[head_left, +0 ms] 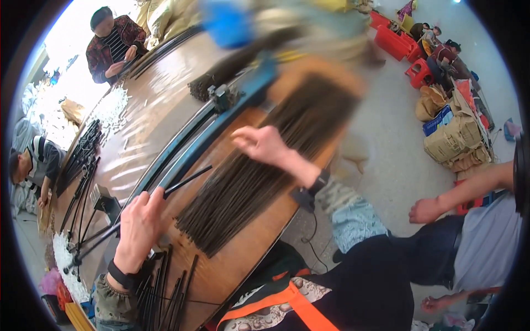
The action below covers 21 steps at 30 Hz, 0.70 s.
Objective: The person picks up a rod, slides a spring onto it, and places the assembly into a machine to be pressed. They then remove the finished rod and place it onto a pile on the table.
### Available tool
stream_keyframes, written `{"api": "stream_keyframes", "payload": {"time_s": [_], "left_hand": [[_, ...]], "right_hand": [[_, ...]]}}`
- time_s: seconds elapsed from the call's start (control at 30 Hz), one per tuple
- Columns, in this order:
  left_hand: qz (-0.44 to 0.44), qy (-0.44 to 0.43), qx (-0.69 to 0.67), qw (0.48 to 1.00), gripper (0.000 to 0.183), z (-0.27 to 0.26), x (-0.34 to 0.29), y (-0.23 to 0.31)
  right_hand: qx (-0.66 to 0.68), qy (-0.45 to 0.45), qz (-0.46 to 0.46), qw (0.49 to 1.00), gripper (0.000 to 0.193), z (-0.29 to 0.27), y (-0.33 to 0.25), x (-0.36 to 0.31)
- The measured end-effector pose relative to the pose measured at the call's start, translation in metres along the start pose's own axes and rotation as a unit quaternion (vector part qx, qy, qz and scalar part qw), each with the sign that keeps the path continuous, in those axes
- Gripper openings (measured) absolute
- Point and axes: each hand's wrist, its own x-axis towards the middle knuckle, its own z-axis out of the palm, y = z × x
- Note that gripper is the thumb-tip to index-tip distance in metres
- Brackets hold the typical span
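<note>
Presently, your left hand (139, 223) has its grip clamped on a dark rod (189, 179), left of the rod bundle (232, 204) on the surface (262, 234); your right hand (262, 144) is over the bundle, its grip impossible to tell; blur obscures the bundle's far end and the blue object (226, 25), cut off above.

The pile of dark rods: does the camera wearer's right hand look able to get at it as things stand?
Likely yes: the right hand is above or beside the pile of dark rods, and nothing visible blocks the way.
</note>
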Motion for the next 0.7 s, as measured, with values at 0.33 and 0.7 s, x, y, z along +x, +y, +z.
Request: {"api": "stream_keyframes", "payload": {"time_s": [0.33,0.7], "left_hand": [[-0.046,-0.030,-0.069,0.996,0.030,0.003,0.047,0.003],[-0.059,0.027,-0.074,0.995,0.029,-0.012,0.016,-0.003]], "right_hand": [[0.010,-0.034,-0.007,0.999,0.022,-0.017,0.045,0.029],[0.098,-0.007,-0.104,0.990,0.024,0.021,-0.056,0.008]]}}
